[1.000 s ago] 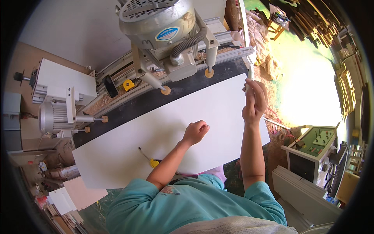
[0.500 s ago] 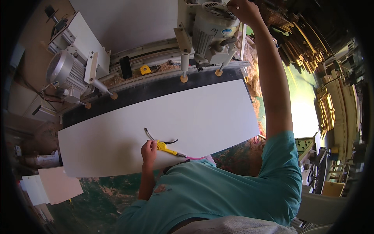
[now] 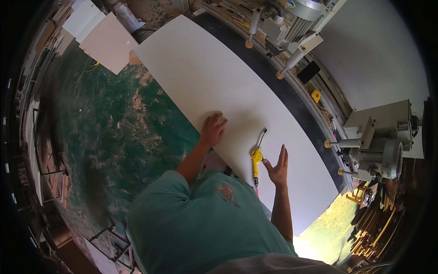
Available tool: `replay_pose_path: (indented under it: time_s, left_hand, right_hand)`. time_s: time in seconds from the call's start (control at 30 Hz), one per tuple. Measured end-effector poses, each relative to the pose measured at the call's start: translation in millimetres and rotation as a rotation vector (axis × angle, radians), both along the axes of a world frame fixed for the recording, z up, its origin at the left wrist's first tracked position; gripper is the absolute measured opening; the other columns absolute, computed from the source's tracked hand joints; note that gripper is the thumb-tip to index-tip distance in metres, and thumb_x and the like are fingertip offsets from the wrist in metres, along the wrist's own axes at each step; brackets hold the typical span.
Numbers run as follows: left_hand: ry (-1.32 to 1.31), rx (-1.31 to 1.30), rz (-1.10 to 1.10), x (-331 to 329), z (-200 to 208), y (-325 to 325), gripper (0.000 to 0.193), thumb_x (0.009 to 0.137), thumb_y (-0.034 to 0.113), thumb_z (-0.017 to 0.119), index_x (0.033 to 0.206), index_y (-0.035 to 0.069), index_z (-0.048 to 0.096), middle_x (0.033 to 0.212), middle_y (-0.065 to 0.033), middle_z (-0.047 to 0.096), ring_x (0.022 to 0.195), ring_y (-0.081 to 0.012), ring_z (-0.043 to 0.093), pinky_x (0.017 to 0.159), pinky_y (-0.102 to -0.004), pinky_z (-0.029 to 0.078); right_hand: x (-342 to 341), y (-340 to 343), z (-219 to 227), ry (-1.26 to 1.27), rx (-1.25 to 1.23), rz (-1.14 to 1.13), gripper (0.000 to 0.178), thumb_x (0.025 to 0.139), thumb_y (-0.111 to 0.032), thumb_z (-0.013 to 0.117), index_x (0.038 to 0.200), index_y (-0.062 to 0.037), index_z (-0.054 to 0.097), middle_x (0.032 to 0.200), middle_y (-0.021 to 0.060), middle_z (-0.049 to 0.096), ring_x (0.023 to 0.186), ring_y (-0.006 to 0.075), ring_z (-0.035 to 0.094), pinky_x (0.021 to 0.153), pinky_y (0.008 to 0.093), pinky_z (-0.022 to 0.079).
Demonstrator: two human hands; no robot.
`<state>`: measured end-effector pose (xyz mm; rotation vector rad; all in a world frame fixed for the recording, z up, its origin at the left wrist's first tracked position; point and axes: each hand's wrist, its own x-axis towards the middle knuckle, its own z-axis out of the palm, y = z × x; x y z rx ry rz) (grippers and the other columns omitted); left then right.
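A large white board lies across the machine bed in front of me. My left hand rests on the board at its near edge, fingers extended and slightly bent, holding nothing. A yellow air blow gun with a thin metal nozzle and a pink hose lies on the board. To the right of the blow gun is my right hand, its thumb apart from the straight fingers. Its palm side is turned toward the blow gun, and nothing is in its grasp.
Along the board's far side runs a machine rail with two motor units, one motor at right and another motor at top. A black phone and a yellow tape measure lie on the rail. Loose panels stand far left; wood pieces are stacked right.
My view has turned to the left. My right hand has left the motor unit and come down beside the blow gun. My left hand is away from the blow gun, at the board's edge.
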<state>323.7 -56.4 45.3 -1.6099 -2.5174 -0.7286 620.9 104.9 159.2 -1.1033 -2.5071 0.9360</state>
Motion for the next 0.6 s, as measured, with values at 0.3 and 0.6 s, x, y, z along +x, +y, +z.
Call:
replay_pose_path:
  time_s: [0.3, 0.6]
  left_hand:
    - [0.13, -0.034, 0.826, -110.5, -23.8, -35.0, 0.043, 0.092, 0.027, 0.059, 0.133, 0.013, 0.056, 0.15, -0.0137, 0.04, 0.138, -0.0354, 0.037, 0.11, -0.0543, 0.032]
    - [0.091, 0.021, 0.446, -54.0, -23.3, -16.2, 0.043, 0.09, 0.026, 0.059, 0.129, 0.009, 0.058, 0.145, -0.0131, 0.045, 0.136, -0.0348, 0.04, 0.11, -0.0552, 0.031]
  right_hand:
    - [-30.6, -46.1, -85.1, -0.252, 0.293, 0.008, 0.076, 0.068, -0.003, 0.057, 0.142, 0.0001, 0.041, 0.109, 0.0175, 0.054, 0.098, 0.0377, 0.054, 0.086, 0.0497, 0.048]
    - [-10.2, -92.1, -26.1, -0.03, -0.165, 0.065, 0.048, 0.088, -0.016, 0.063, 0.135, -0.0107, 0.05, 0.114, 0.0191, 0.063, 0.096, 0.0374, 0.065, 0.081, 0.0444, 0.053]
